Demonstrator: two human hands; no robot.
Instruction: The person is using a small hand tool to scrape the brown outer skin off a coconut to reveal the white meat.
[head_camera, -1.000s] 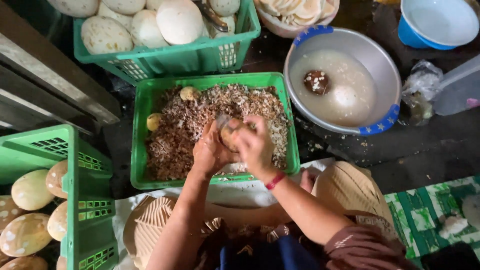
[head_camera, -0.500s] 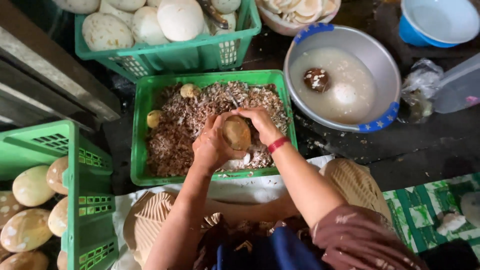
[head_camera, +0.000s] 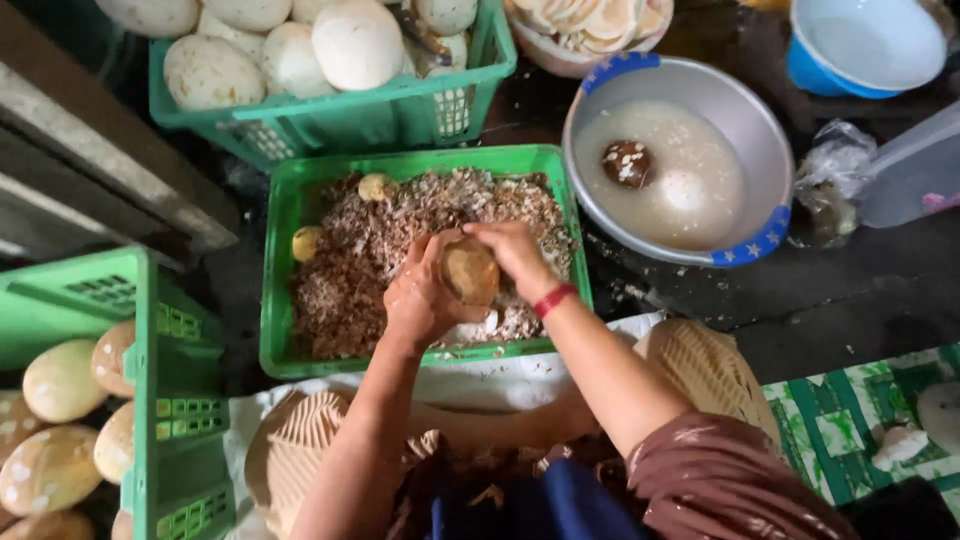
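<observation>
I can't make out any blade or tool here; the fingers cover much of the brown coconut kernel (head_camera: 471, 272), and its underside is hidden against the palm. My left hand (head_camera: 420, 300) cups that round kernel from the left and below, fingers wrapped tight round it, while my right hand (head_camera: 515, 255) presses on its top and right side, fingertips curled over the upper edge, a red wristband (head_camera: 553, 299) just behind. So the kernel sits squeezed between both hands, held above the middle of the green tray (head_camera: 280, 300), over the heap of brown shavings (head_camera: 360, 260) that fills it. Two small yellowish lumps (head_camera: 308, 242) lie in the shavings at the far left, well apart from my hands. Far right, a metal basin (head_camera: 760, 140) holds cloudy water with one brown kernel and one pale one floating. Far left, a green basket (head_camera: 330, 120) of pale peeled coconuts is cut off by the top edge. Near left, another green crate (head_camera: 160, 400) with more is partly out of view.
</observation>
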